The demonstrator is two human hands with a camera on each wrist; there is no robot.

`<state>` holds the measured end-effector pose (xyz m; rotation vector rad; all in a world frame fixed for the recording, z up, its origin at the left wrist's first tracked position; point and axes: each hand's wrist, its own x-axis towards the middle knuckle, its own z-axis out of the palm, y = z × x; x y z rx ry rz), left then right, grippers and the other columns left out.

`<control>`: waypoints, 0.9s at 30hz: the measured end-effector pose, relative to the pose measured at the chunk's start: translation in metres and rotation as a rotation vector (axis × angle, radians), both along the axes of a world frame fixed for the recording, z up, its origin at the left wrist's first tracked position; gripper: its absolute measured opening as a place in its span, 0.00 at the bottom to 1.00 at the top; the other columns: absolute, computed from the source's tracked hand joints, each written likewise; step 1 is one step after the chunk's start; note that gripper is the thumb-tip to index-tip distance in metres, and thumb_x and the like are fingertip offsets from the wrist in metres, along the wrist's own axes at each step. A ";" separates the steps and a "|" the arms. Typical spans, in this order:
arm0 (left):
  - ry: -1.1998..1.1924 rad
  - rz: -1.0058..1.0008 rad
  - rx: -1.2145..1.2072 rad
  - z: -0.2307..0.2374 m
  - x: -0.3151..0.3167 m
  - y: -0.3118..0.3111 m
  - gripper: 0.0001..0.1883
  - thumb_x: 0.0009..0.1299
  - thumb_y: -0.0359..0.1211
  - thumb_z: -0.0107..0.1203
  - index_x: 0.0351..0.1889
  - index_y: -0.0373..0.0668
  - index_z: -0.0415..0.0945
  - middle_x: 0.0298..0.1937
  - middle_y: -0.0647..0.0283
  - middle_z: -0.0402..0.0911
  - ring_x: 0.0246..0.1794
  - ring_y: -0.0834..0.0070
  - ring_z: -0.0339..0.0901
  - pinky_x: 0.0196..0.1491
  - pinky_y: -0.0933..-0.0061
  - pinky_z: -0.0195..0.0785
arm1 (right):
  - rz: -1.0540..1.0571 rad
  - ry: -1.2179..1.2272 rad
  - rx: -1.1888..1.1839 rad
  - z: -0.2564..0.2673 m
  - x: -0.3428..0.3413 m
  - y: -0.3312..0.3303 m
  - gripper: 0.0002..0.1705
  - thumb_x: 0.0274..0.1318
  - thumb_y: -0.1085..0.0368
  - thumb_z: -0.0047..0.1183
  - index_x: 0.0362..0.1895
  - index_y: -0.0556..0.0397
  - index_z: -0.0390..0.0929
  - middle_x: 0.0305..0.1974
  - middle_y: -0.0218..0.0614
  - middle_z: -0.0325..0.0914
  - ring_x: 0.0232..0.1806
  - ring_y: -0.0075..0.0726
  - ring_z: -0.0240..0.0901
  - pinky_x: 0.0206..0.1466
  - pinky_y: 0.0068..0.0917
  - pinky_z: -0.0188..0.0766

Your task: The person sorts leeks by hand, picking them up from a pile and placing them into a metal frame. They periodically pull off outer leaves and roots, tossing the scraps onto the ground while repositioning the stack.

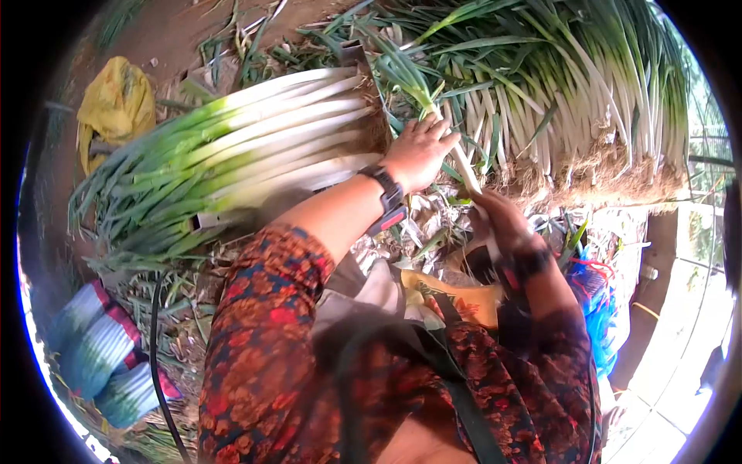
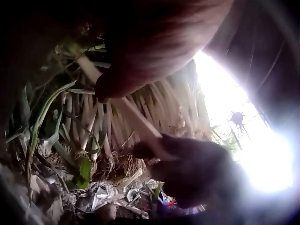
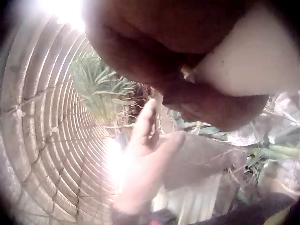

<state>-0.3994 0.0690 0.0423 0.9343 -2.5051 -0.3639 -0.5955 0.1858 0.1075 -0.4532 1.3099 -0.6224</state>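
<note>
One green onion stalk (image 1: pixel 464 164) slants between the two hands, its green leaves pointing up and away. The left hand (image 1: pixel 420 152) grips its upper white part, thumb and fingers round it; in the left wrist view the left thumb lies against the stalk (image 2: pixel 136 118). Lower down, the right hand (image 1: pixel 501 222) pinches the root end, and the left wrist view shows that hand (image 2: pixel 187 164) curled round it. A row of trimmed white onions (image 1: pixel 286 131) lies to the left in a metal frame (image 1: pixel 372 97).
Untrimmed onions with roots (image 1: pixel 572 116) are heaped at the upper right. A yellow bag (image 1: pixel 116 102) lies at the upper left, wrapped bundles (image 1: pixel 104 348) at the lower left. A blue bag (image 1: pixel 601 309) is by the right arm; a black cable (image 1: pixel 157 348) runs at the left.
</note>
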 end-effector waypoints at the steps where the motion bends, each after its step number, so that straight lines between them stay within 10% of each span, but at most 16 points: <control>1: -0.050 0.019 -0.045 -0.001 -0.004 -0.001 0.25 0.66 0.27 0.50 0.64 0.50 0.69 0.65 0.56 0.68 0.70 0.54 0.58 0.72 0.52 0.49 | 0.088 0.175 -0.084 0.036 0.008 0.022 0.11 0.67 0.57 0.46 0.40 0.51 0.75 0.24 0.23 0.70 0.22 0.16 0.64 0.24 0.18 0.62; 6: 0.044 -0.126 -0.103 0.053 0.006 -0.002 0.08 0.62 0.28 0.59 0.38 0.52 0.80 0.38 0.70 0.78 0.56 0.72 0.71 0.74 0.40 0.37 | 0.020 0.109 -0.017 0.106 0.023 0.116 0.18 0.66 0.58 0.46 0.50 0.58 0.76 0.31 0.27 0.74 0.32 0.20 0.68 0.35 0.20 0.67; 10: -0.293 -0.092 -0.289 0.119 0.046 -0.003 0.05 0.59 0.29 0.61 0.26 0.54 0.78 0.29 0.73 0.76 0.41 0.76 0.75 0.66 0.49 0.57 | 0.110 0.498 -0.071 0.099 0.023 0.126 0.13 0.66 0.62 0.48 0.49 0.54 0.78 0.25 0.19 0.70 0.23 0.13 0.62 0.26 0.13 0.59; 16: -0.116 0.194 -0.777 0.203 0.225 -0.008 0.04 0.54 0.33 0.54 0.18 0.53 0.77 0.24 0.67 0.75 0.30 0.71 0.71 0.35 0.61 0.60 | 0.245 1.118 -1.181 0.035 0.088 0.026 0.19 0.58 0.63 0.58 0.53 0.58 0.75 0.41 0.42 0.76 0.42 0.39 0.76 0.41 0.33 0.74; 18: -0.319 0.352 -0.708 0.219 0.286 0.013 0.10 0.55 0.33 0.64 0.36 0.52 0.82 0.34 0.67 0.79 0.44 0.68 0.76 0.47 0.62 0.61 | 0.289 1.061 -1.201 0.049 0.150 -0.012 0.18 0.55 0.69 0.59 0.51 0.53 0.78 0.44 0.40 0.78 0.43 0.42 0.78 0.48 0.32 0.75; 20: -0.449 0.577 -0.588 0.216 0.340 0.027 0.12 0.57 0.33 0.62 0.41 0.53 0.82 0.38 0.66 0.80 0.45 0.64 0.75 0.49 0.58 0.60 | 0.311 0.965 -1.508 0.021 0.192 -0.056 0.19 0.53 0.69 0.60 0.51 0.49 0.78 0.44 0.39 0.79 0.45 0.46 0.77 0.47 0.36 0.74; 25: -0.497 0.782 -0.441 0.131 0.403 0.062 0.15 0.58 0.38 0.64 0.44 0.52 0.80 0.40 0.61 0.79 0.46 0.62 0.74 0.55 0.57 0.60 | 0.716 1.275 -1.291 -0.010 0.260 -0.101 0.12 0.59 0.58 0.51 0.44 0.42 0.81 0.45 0.37 0.79 0.52 0.44 0.71 0.53 0.42 0.67; 27: 0.085 0.697 0.395 -0.023 0.468 0.047 0.17 0.59 0.32 0.62 0.47 0.50 0.78 0.44 0.59 0.77 0.46 0.55 0.74 0.50 0.59 0.67 | 0.940 1.449 -1.008 -0.071 0.258 -0.116 0.14 0.59 0.57 0.48 0.44 0.41 0.83 0.48 0.38 0.77 0.57 0.46 0.66 0.56 0.44 0.66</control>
